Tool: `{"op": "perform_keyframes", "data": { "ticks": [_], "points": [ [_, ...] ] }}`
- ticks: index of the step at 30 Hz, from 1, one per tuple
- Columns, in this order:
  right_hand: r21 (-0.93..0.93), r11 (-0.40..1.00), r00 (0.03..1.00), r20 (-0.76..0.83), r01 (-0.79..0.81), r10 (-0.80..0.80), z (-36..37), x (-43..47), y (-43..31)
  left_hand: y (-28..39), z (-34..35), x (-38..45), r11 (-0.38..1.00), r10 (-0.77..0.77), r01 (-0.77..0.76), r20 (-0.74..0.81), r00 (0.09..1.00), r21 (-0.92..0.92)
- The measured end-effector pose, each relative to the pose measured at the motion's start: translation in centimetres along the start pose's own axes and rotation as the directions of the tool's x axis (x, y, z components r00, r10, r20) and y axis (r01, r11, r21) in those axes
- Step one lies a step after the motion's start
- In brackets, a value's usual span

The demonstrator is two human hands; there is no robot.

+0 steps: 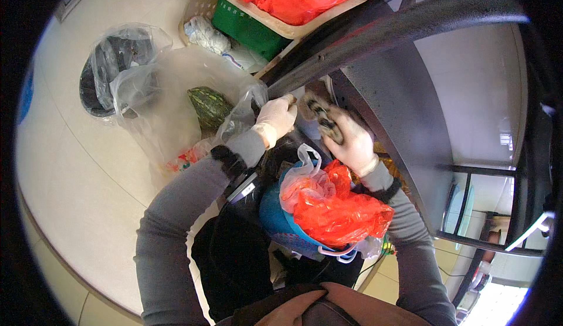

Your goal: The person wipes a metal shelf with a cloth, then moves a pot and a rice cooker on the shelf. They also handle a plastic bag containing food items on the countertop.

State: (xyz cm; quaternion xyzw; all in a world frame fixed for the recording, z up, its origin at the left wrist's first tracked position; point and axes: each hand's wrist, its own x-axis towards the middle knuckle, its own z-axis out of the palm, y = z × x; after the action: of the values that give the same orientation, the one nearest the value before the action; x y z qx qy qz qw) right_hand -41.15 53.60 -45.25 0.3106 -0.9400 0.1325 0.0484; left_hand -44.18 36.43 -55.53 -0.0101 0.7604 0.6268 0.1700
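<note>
My right hand [352,143], in a pale glove, grips a small tan item with black bands [323,119], blurred; I cannot tell what it is. Left of it, my left hand [277,117] is also gloved, its fingers curled near the black metal rack's rail [303,68]. Whether it holds anything is unclear. Below both hands, red plastic bags [343,213] and a whitish bag [303,189] fill a blue plastic basket [275,207]. Beside my left wrist, a green mottled squash [209,106] lies in or under a large clear plastic bag [162,119].
A black bin with a clear liner [99,79] stands on the pale floor at left. Further up are a green basket [250,31] and a beige-rimmed tray [290,29] with red bags. Dark shelf panels [396,92] rise close on the right.
</note>
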Motion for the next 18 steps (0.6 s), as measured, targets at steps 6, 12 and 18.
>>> {"op": "perform_keyframes", "data": {
  "ticks": [6,12,18],
  "points": [
    [-0.472,0.865,0.958,0.286,0.169,-0.031,6.2,1.3,0.0,-3.7,2.6,3.6,0.96,0.069,-0.051,-0.057,0.996,0.277],
    [-0.236,0.951,0.881,0.38,-0.201,0.281,6.8,2.5,0.2,-5.3,2.9,5.5,0.968,-0.065,0.119,0.238,0.969,-0.22],
    [-0.044,0.954,0.86,0.421,-0.298,0.288,5.1,2.4,1.5,-3.1,1.9,3.9,0.897,-0.072,0.182,0.273,0.959,-0.403]
  ]
}}
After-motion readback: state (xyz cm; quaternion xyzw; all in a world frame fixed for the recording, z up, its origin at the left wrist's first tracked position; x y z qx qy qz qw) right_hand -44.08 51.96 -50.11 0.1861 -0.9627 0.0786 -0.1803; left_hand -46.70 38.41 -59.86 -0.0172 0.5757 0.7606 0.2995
